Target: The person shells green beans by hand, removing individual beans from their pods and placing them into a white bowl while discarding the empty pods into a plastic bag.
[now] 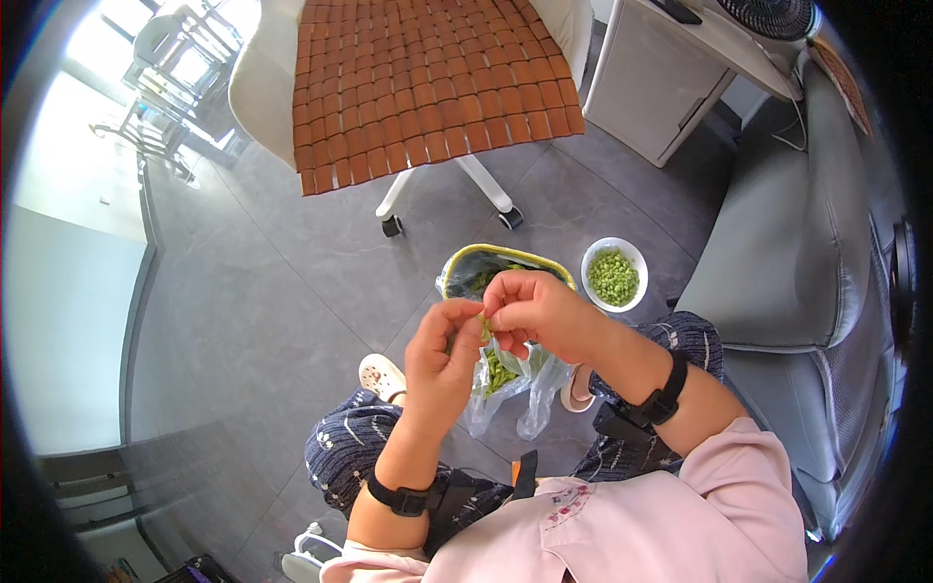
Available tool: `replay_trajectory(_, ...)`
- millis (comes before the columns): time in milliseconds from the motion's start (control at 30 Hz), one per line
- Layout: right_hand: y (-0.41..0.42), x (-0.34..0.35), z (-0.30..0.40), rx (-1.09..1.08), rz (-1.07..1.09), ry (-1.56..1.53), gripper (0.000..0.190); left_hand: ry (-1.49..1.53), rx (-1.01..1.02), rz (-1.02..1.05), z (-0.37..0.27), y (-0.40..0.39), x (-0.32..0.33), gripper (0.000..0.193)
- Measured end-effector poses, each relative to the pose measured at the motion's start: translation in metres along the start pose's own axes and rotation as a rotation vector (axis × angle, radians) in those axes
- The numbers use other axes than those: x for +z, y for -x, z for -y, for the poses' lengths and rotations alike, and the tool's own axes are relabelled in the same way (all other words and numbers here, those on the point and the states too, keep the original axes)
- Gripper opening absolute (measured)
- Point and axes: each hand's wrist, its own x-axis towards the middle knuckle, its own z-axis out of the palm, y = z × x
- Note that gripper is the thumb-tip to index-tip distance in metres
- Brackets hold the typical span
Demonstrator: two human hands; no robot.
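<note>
Between the fingertips of both hands is a small green bean pod [485, 328], partly covered by the fingers. My left hand [446, 350] pinches it from one side, and my right hand [543, 310] grips it from the other. Below the hands lies a clear plastic bag [543, 393] with green bean pods [499, 373] inside. Just beyond the hands stands a bin with a yellow rim [503, 251], lined with plastic and holding green pods or shells. A white bowl [643, 280] of shelled green beans [612, 278] rests on the floor to the right.
A white wheeled chair with a brown tile mat [437, 87] stands ahead. On the right are a grey leather sofa [765, 240] and a white cabinet [649, 80] with a black fan [773, 14] above. Grey floor tiles [240, 291] extend left toward a pale wall [65, 328].
</note>
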Motion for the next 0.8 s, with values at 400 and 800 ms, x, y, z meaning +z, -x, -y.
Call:
replay_trajectory(400,-0.003,-0.012,-0.002,0.065,0.15,-0.167,0.007,0.104,-0.077,0.032,-0.006,-0.001,0.0,0.015)
replay_trajectory(800,-0.001,0.003,-0.005,-0.096,0.032,0.302,0.008,0.234,-0.134,0.012,0.002,-0.003,0.0,0.017)
